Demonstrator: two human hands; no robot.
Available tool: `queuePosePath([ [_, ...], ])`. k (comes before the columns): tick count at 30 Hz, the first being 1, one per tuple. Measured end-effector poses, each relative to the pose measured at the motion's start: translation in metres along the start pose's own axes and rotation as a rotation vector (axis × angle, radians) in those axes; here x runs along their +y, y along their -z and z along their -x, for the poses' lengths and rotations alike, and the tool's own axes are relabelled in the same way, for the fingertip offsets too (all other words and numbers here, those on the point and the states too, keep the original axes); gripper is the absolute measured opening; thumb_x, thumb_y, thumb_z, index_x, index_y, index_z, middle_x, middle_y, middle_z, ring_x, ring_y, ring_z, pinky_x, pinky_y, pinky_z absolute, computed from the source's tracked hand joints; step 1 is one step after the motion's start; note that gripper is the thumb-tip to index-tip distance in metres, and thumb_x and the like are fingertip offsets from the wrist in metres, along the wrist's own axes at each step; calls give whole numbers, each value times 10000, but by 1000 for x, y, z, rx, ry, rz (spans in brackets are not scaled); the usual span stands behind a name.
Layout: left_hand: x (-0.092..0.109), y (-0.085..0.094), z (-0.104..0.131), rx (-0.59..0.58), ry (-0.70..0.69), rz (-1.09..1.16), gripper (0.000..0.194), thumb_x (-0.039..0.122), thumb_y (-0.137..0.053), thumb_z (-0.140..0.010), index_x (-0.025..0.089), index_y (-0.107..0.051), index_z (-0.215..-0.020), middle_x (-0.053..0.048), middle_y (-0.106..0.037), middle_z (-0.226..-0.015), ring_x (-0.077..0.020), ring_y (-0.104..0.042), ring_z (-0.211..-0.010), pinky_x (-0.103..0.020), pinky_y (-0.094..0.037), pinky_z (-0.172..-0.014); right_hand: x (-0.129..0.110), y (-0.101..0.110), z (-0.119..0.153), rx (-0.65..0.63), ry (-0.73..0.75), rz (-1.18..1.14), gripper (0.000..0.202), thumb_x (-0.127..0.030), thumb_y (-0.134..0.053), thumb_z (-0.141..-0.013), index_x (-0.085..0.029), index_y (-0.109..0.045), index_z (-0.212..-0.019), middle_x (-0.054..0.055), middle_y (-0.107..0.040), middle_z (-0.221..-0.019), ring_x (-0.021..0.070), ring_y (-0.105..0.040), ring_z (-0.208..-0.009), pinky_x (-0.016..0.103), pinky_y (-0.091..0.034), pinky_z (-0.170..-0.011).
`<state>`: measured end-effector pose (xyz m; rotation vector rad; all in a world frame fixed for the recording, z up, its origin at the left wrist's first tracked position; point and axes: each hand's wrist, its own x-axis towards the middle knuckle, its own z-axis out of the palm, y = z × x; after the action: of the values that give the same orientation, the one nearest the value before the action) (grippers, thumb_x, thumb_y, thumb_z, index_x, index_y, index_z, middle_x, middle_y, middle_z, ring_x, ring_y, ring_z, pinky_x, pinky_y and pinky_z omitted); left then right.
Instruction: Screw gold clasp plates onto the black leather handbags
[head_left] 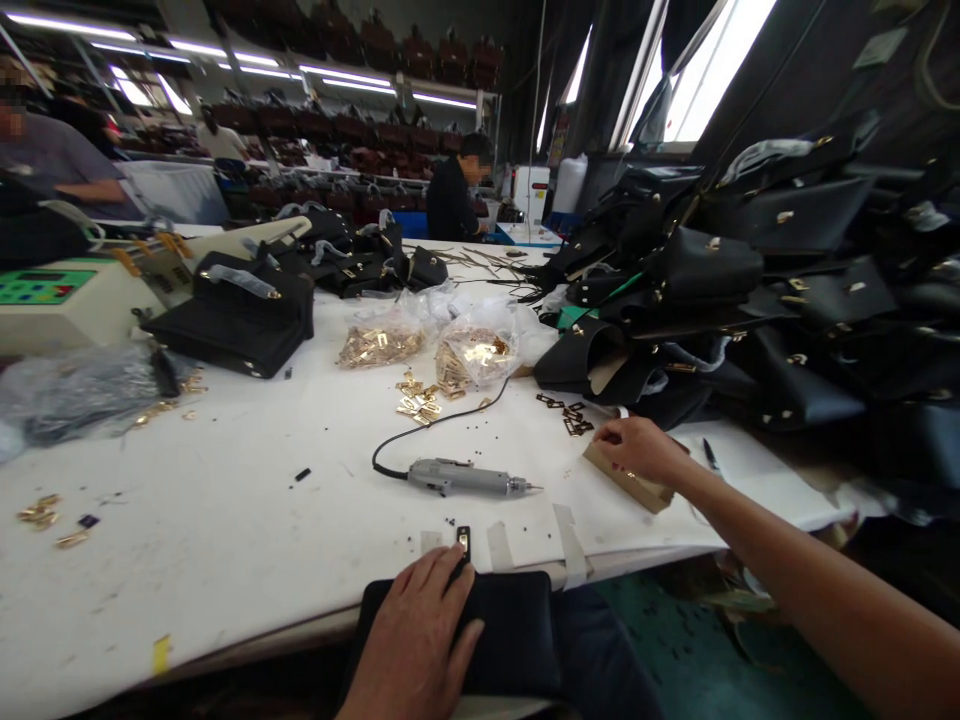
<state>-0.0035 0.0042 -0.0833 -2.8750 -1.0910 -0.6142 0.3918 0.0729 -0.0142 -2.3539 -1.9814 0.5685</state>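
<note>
My left hand (pixel 416 625) lies over a black leather piece (pixel 517 625) at the table's front edge, fingers stretched out and thumb apart. Its fingertips rest on a narrow black tab (pixel 464 535) bearing a gold metal plate. To the right, my right hand (pixel 641 448) is over a small cardboard box (pixel 634 485), with its fingers curled together; whatever they pinch is too small or hidden. Between the hands and farther in, a grey electric screwdriver (pixel 465 477) lies on its side, its bit pointing right and its cord running back.
Bags of gold fittings (pixel 476 350) and loose gold plates (pixel 418 400) lie mid-table. Dark metal frames (pixel 574 415) sit near the box. Black handbags (pixel 712 270) pile up at right; another handbag (pixel 240 310) stands at left by a machine (pixel 67 300). Other people work behind.
</note>
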Motion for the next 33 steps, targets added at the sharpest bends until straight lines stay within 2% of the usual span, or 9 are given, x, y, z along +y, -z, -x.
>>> queuePosePath([
  [6,-1,2,0,-4,-22,-19,453,236,-697,-797,229,-646,-1247,-85,-667,-1348,-287,-653,-1166,-434,-586,-943,-55,-10,5,-32,159,170,202,-225,-578,-888,-194,-771,-837,94,-765,-908,236,-683,-862,302,-439,-773],
  [8,-1,2,1,-29,-9,-16,460,248,-697,-802,236,-640,-1259,-80,-654,-1370,-284,-643,-1183,-427,-573,-962,-61,-11,1,-59,189,215,208,-239,-593,-889,-188,-772,-797,106,-766,-902,250,-686,-882,320,-430,-800],
  [12,-3,-2,4,-76,12,10,499,248,-699,-797,244,-622,-1289,-75,-625,-1408,-282,-617,-1219,-416,-535,-1005,-60,-5,-16,-33,202,243,245,-317,-581,-919,-209,-796,-875,98,-777,-936,266,-693,-900,318,-431,-765],
  [15,-4,-5,5,-74,26,37,490,261,-720,-786,244,-633,-1268,-77,-634,-1392,-284,-617,-1208,-406,-524,-997,-71,-1,-37,43,218,203,260,-309,-552,-939,-260,-787,-1040,56,-776,-1057,240,-685,-987,292,-442,-796],
  [18,-6,-8,5,-57,35,50,441,397,-736,-820,244,-658,-1225,-80,-667,-1348,-288,-640,-1166,-406,-535,-957,-98,-3,-70,98,246,150,304,-344,-539,-964,-310,-733,-1195,14,-747,-1179,197,-670,-1045,256,-450,-837],
  [21,-8,-10,4,-62,11,26,475,543,-709,-848,239,-671,-1211,-84,-684,-1326,-291,-656,-1143,-405,-548,-931,-133,-11,-109,104,229,133,324,-432,-504,-989,-296,-754,-1143,31,-752,-1154,212,-673,-1045,265,-467,-823],
  [25,-10,-12,3,-75,-28,-22,500,610,-673,-868,225,-682,-1187,-83,-697,-1308,-278,-675,-1111,-391,-557,-910,-165,-24,-151,67,158,171,317,-460,-590,-926,-233,-784,-1033,96,-750,-1135,274,-680,-1051,314,-498,-804],
  [28,-10,-13,2,-95,-26,-25,495,617,-659,-877,220,-685,-1170,-82,-696,-1311,-279,-678,-1106,-390,-560,-901,-170,-30,-165,26,127,212,286,-436,-664,-864,-205,-791,-976,125,-745,-1127,297,-685,-1048,338,-517,-808],
  [33,-9,-10,3,-162,12,31,496,592,-643,-895,208,-670,-1209,-103,-671,-1346,-306,-659,-1146,-428,-549,-932,-164,-31,-167,-29,118,256,278,-440,-721,-819,-213,-796,-961,117,-746,-1107,299,-691,-1033,349,-526,-811],
])
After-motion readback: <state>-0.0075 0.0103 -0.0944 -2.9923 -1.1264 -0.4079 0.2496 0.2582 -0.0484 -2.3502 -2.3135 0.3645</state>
